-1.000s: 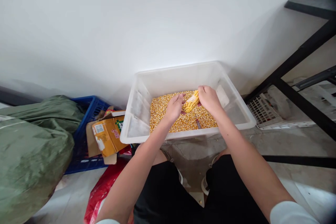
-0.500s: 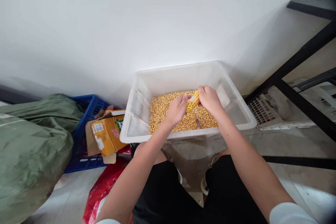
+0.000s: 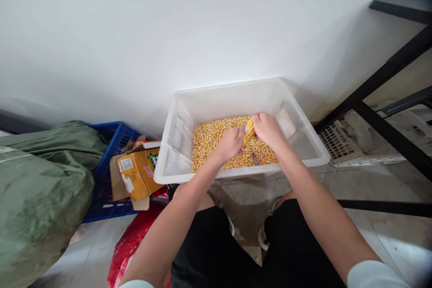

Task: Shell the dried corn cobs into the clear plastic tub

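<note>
An ear of corn (image 3: 249, 132), yellow with a pale stripped patch, is held between my hands over a white plastic tub (image 3: 229, 91). My left hand (image 3: 232, 143) is closed at its lower left side, thumb pressed along the stripped part. Around the upper right end wraps my right hand (image 3: 266, 127), its fingertips partly hidden. Loose corn kernels (image 3: 211, 137) cover the tub's floor beneath both hands. A small tool with a reddish tip and a grey body (image 3: 255, 159) lies on the kernels near the front wall; its kind is unclear.
Left of the tub stands a blue crate (image 3: 101, 166) with a torn cardboard box (image 3: 138, 174) against it and a green cloth bundle (image 3: 43, 198) over it. A red bag (image 3: 131, 243) lies on the floor. A black metal frame (image 3: 388, 69) and white basket (image 3: 340, 141) are at right.
My left hand has shifted slightly right and down along the ear, covering more of it. My right hand keeps its hold with barely any movement.
</note>
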### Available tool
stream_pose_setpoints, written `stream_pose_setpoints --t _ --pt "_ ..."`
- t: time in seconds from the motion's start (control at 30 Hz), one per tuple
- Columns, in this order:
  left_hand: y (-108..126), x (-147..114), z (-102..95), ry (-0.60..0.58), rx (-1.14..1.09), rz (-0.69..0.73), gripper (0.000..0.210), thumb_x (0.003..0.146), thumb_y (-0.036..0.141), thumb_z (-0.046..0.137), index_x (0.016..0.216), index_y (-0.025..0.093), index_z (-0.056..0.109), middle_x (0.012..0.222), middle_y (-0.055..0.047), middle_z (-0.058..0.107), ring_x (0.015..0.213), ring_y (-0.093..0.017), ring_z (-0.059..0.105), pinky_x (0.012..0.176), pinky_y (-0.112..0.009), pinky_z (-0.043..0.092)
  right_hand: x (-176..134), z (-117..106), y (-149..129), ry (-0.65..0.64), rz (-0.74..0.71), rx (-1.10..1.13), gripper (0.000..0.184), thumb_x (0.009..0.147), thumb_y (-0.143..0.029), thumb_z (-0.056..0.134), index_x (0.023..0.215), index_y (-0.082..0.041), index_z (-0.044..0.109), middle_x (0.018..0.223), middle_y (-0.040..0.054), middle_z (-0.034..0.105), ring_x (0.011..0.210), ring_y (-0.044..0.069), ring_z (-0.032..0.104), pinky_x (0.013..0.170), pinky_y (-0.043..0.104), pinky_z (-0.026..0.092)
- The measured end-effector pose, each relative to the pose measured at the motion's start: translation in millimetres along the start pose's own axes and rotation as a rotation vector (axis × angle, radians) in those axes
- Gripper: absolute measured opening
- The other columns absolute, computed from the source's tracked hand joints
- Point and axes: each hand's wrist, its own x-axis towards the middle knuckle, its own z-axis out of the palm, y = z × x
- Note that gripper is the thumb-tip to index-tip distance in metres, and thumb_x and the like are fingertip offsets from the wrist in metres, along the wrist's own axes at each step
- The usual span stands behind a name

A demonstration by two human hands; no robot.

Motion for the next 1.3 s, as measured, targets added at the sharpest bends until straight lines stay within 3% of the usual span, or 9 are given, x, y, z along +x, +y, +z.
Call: stream_pose_setpoints --t 0.13,0.27,0.33,0.47,0.53,0.67,0.83,1.0,1.3 --pt "-2 1 0.1 -0.028 -0.11 -0.092 0.046 0.1 0.048 0.028 0.066 0.019 0.041 0.048 0.0 0.052 0.043 -0.014 0.059 0.044 -0.021 0.042 1 1 0 0.002 -0.005 0.002 0.045 0.099 -0.025 0.028 0.076 -0.016 0.065 0.066 0.0131 0.068 0.08 0.024 0.069 0.073 0.027 0.044" --pt "-2 3 -1.0 -0.061 -0.281 -0.185 0.043 0.097 0.051 0.034 0.074 0.017 0.048 0.065 -0.003 0.057 0.053 -0.017 0.064 0.046 -0.027 0.051 1 1 1 0.006 -0.039 -0.011 0.042 0.099 -0.022 0.03 0.078 -0.017 0.065 0.075 0.0133 0.071 0.083 0.023 0.069 0.074 0.026 0.044" --pt "-3 6 -2.2 -0.029 -0.289 -0.17 0.039 0.097 0.048 0.036 0.081 0.017 0.054 0.078 -0.005 0.061 0.065 -0.019 0.067 0.054 -0.03 0.055 1 1 1 0.019 -0.036 -0.021 0.041 0.099 -0.022 0.03 0.08 -0.016 0.066 0.082 0.0147 0.072 0.085 0.023 0.069 0.074 0.026 0.044" --pt "-5 9 -4.8 0.167 -0.094 0.007 0.03 0.097 0.033 0.038 0.096 0.017 0.063 0.101 -0.008 0.068 0.094 -0.019 0.064 0.085 -0.031 0.05 0 1 2 0.022 -0.044 -0.056 0.042 0.099 -0.022 0.029 0.086 -0.015 0.068 0.086 0.0162 0.073 0.089 0.024 0.069 0.075 0.027 0.044" --pt "-5 8 -4.7 0.173 0.009 0.071 0.037 0.099 0.039 0.035 0.091 0.017 0.064 0.093 -0.006 0.069 0.091 -0.019 0.063 0.085 -0.031 0.047 1 1 3 0.017 -0.057 -0.087 0.043 0.1 -0.021 0.029 0.09 -0.014 0.07 0.087 0.0165 0.073 0.09 0.025 0.069 0.076 0.027 0.044" --pt "1 2 -1.4 0.045 0.182 0.19 0.047 0.099 0.054 0.032 0.082 0.019 0.059 0.072 -0.003 0.062 0.069 -0.018 0.059 0.068 -0.029 0.042 3 1 5 -0.009 -0.07 -0.209 0.042 0.099 -0.02 0.03 0.101 -0.012 0.07 0.091 0.0181 0.073 0.094 0.028 0.068 0.077 0.03 0.044" --pt "6 -3 1.8 0.025 0.264 0.238 0.048 0.1 0.053 0.027 0.077 0.02 0.054 0.067 -0.005 0.058 0.063 -0.018 0.056 0.066 -0.03 0.04 2 0 5 -0.056 -0.143 -0.365 0.038 0.094 -0.013 0.035 0.109 -0.009 0.069 0.097 0.0205 0.073 0.098 0.032 0.067 0.078 0.034 0.043" --pt "4 -3 3.2 0.02 0.321 0.266 0.049 0.102 0.049 0.021 0.081 0.02 0.055 0.07 -0.006 0.059 0.065 -0.02 0.057 0.069 -0.031 0.041 1 1 3 -0.057 -0.093 -0.312 0.044 0.098 -0.016 0.027 0.1 -0.011 0.071 0.093 0.0202 0.073 0.096 0.03 0.068 0.079 0.033 0.044" --pt "6 -1 5.7 0.04 0.358 0.231 0.045 0.102 0.04 0.021 0.077 0.021 0.052 0.063 -0.004 0.056 0.062 -0.019 0.056 0.069 -0.031 0.04 0 2 1 -0.054 -0.095 -0.362 0.044 0.099 -0.016 0.028 0.102 -0.01 0.071 0.097 0.0212 0.073 0.1 0.03 0.068 0.082 0.034 0.045"
